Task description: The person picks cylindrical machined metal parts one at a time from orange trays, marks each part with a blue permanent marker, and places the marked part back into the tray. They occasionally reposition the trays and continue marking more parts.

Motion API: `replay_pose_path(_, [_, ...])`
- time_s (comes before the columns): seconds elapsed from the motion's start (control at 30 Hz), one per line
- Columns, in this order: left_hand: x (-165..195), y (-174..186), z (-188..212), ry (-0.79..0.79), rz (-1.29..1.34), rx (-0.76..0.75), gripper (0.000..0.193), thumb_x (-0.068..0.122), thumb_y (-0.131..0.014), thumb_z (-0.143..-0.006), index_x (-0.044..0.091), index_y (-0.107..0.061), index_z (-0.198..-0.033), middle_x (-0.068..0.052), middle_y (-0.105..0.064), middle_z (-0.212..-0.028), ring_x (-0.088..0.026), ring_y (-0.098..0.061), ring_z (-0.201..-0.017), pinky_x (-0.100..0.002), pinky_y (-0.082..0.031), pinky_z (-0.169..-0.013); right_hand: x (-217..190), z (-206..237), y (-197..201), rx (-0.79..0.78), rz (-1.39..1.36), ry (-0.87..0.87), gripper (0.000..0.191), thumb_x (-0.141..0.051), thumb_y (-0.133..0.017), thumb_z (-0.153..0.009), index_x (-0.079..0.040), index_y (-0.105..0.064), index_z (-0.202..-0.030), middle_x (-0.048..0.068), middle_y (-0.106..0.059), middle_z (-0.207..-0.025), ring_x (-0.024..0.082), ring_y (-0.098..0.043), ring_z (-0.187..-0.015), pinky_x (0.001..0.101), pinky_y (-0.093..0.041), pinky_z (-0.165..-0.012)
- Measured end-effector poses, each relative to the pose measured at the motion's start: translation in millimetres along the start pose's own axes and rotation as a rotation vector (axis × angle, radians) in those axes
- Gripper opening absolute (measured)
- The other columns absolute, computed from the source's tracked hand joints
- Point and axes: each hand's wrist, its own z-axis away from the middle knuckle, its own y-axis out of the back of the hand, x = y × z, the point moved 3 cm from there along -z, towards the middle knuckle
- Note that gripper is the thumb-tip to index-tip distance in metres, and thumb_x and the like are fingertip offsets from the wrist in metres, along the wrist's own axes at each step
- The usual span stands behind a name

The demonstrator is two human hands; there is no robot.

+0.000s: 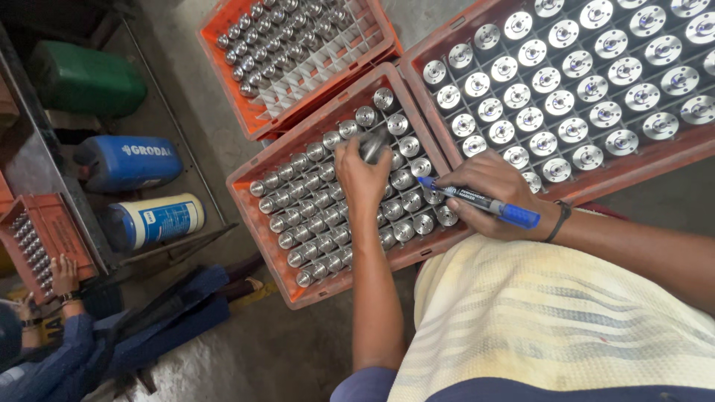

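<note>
Crate (253, 195) holds metal cylinders (313, 201); left hand (360, 170) grips one (372, 146).

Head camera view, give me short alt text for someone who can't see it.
A person's left hand lifts a metal cylinder from an orange crate of similar parts, while the right hand holds a blue marker over it. Two more orange crates of metal parts sit beyond, and another person's hand rests at far left.

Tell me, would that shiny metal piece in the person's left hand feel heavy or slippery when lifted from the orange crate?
The metal piece looks like solid machined steel, so probably heavy for its size. Its polished round surface may be slippery, and laid sideways it would likely roll.
</note>
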Motion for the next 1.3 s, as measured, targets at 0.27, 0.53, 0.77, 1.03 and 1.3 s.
replay_pose_path(0.27, [23,-24,-19,0.011,-0.081,-0.076,0.047,0.034,-0.091,-0.065,0.007,-0.077,-0.101,-0.012,-0.069,-0.101,-0.030,-0.069,-0.090,-0.045,-0.055,-0.076,2,1,1,-0.009,0.027,-0.013,0.027,-0.008,-0.074,-0.083,-0.004,-0.070,-0.110,0.010,-0.073,-0.098,0.026,-0.066,-0.086,0.0390,-0.047,-0.081])
replay_pose_path(0.53, [5,-8,-12,0.219,1.446,-0.148,0.047,0.043,-0.064,-0.083,0.007,-0.070,-0.113,-0.006,-0.071,-0.100,-0.018,-0.070,-0.097,-0.035,-0.060,-0.090,-3,-5,6,-0.012,0.080,0.048,0.028,-0.008,-0.074,-0.082,-0.004,-0.072,-0.109,0.009,-0.072,-0.091,0.024,-0.064,-0.079,0.0385,-0.046,-0.074])
replay_pose_path(0.77, [18,-51,32,0.415,1.335,-0.277,0.046,0.035,-0.034,-0.113,0.004,-0.068,-0.118,-0.006,-0.071,-0.102,-0.012,-0.060,-0.079,-0.029,-0.051,-0.071,0,-14,-1,-0.018,0.120,0.109,0.024,-0.012,-0.073,-0.082,-0.005,-0.071,-0.104,0.008,-0.069,-0.086,0.024,-0.061,-0.075,0.0409,-0.045,-0.074])
replay_pose_path(1.03, [13,-49,40,0.495,1.212,-0.253,0.037,0.037,-0.056,-0.097,0.009,-0.053,-0.121,-0.006,-0.063,-0.091,-0.017,-0.064,-0.063,-0.033,-0.050,-0.051,1,-5,-3,-0.034,0.038,0.089,0.022,-0.011,-0.068,-0.085,-0.006,-0.070,-0.106,0.008,-0.071,-0.088,0.020,-0.064,-0.077,0.0403,-0.046,-0.077])
replay_pose_path(1.3, [14,-43,24,0.354,1.328,-0.334,0.037,0.034,-0.056,-0.095,0.005,-0.053,-0.116,-0.016,-0.073,-0.087,-0.024,-0.071,-0.066,-0.036,-0.060,-0.057,-1,-7,0,-0.044,0.029,0.026,0.021,-0.011,-0.072,-0.084,-0.007,-0.073,-0.105,0.007,-0.070,-0.086,0.023,-0.064,-0.077,0.0392,-0.045,-0.077])
